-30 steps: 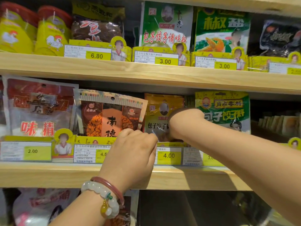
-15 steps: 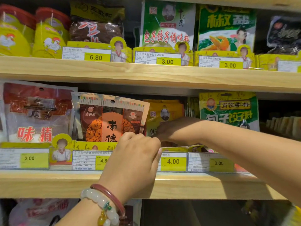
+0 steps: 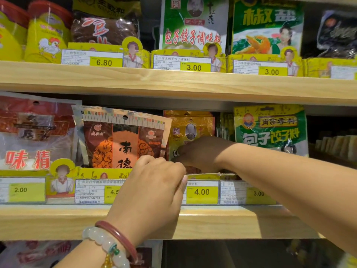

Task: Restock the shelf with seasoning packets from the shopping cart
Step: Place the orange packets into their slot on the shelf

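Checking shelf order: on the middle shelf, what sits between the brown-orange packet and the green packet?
In the head view, a stack of golden-yellow packets stands between the brown-orange packet and the green packet; the right hand reaches across it.

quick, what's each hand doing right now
Left hand: fingers curled at the price tag rail; grip cannot be told.
Right hand: against the golden packets; cannot be told.

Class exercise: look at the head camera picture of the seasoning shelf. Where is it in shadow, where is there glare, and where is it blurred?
Head view: the right hand is dark in the shelf's shadow, while the left hand is lit; glare streaks the red packet at far left; the lowest shelf's packets are blurred; the shelf boards slope, which may be wide-angle distortion.
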